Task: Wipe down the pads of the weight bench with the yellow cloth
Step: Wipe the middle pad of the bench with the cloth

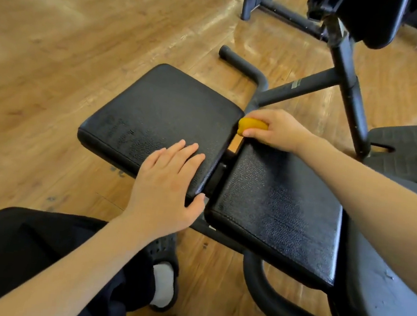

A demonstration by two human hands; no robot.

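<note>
Weight bench frame runs toward 1 o'clock; two black pads side by side, left pad, right pad; left hand flat, fingers spread wide, pressing left pad's near corner, likely steadying bench; right hand reaching across toward 12 o'clock, fist closed round bunched yellow cloth, cloth at far end of gap between pads, likely working seam edge.
</note>
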